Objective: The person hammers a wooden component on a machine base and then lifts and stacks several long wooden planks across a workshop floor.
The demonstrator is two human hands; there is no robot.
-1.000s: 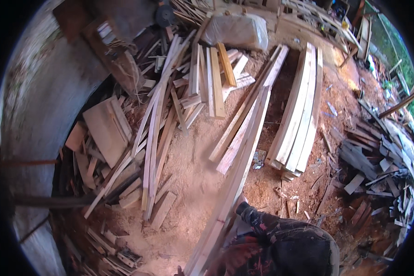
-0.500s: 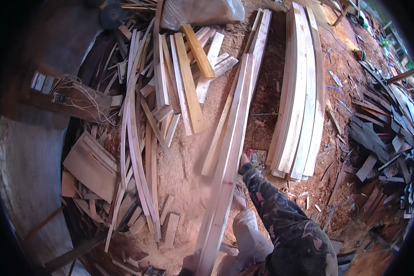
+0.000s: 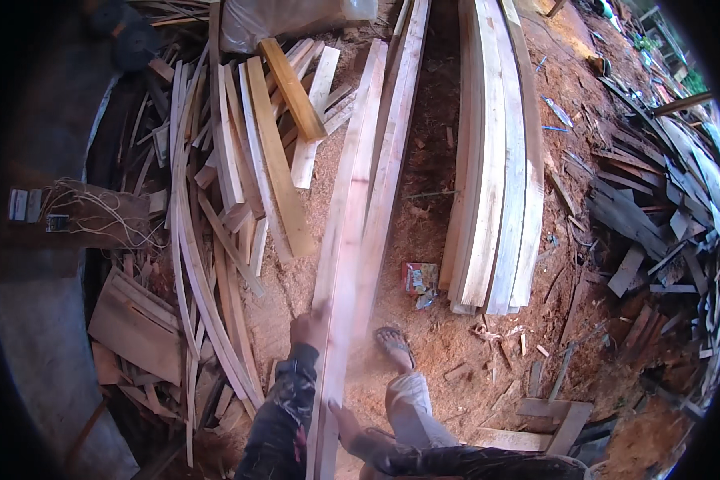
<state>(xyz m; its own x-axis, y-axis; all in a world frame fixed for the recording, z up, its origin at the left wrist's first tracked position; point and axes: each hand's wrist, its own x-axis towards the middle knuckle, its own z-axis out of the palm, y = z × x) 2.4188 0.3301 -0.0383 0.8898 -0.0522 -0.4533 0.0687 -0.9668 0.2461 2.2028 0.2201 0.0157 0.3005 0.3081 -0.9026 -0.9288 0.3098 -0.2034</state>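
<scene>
Fingers [image 3: 319, 315] of the left hand [image 3: 305, 330] clamp the plank [image 3: 341, 264], ahead of the right hand [image 3: 346, 426], whose grip I cannot tell.

Long pale wooden beam [image 3: 346, 224]: held from its left side by the bare left-hand grip [image 3: 307, 328] and, nearer the body, from its right side by the bare right-hand grip [image 3: 346, 426].
Stack of long pale planks [image 3: 494, 160]: laid to the right on reddish-brown ground [image 3: 436, 344].
Orange-yellow wooden board [image 3: 293, 90]: rested over pale boards [image 3: 315, 128] at left.
</scene>
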